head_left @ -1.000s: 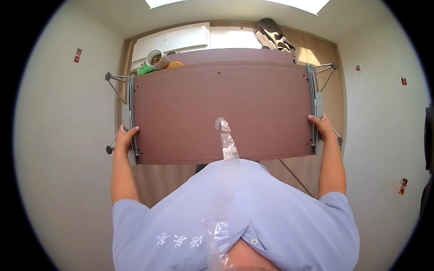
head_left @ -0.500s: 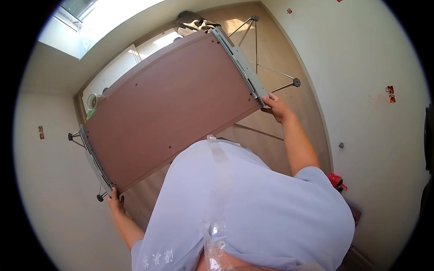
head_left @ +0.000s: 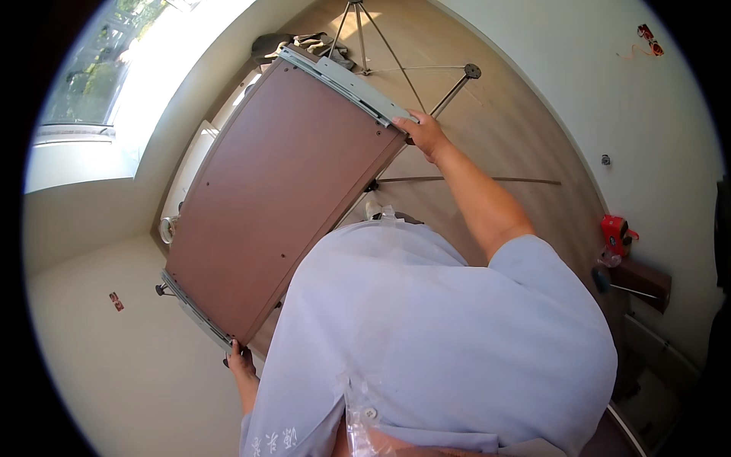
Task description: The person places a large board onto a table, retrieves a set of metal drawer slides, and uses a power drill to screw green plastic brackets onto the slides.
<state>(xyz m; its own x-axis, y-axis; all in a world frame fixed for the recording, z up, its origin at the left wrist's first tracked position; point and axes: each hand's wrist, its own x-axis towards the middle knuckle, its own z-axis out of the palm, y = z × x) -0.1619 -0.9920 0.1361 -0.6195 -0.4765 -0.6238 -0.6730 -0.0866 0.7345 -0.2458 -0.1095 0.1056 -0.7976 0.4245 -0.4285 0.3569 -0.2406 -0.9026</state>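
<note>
A broad reddish-brown board spans in front of me at a slant, its right end farther away than its left. Grey metal slide rails run along both short ends, the far right rail and the near left rail. My right hand is closed round the board's right near corner, thumb on top of the rail's end. At the left near corner, my left hand grips the edge with its thumb up; its other fingers are largely hidden beneath. Small dark holes or screw heads dot the board's face.
Thin metal legs with round dark feet stand beyond the board's right end. Dark cloth lies at the far edge. A red box and a brown piece are by the right wall. A window is upper left.
The board now slants more steeply across the view, and more of the window and right-side floor shows. Both hands keep hold of the same corners.
</note>
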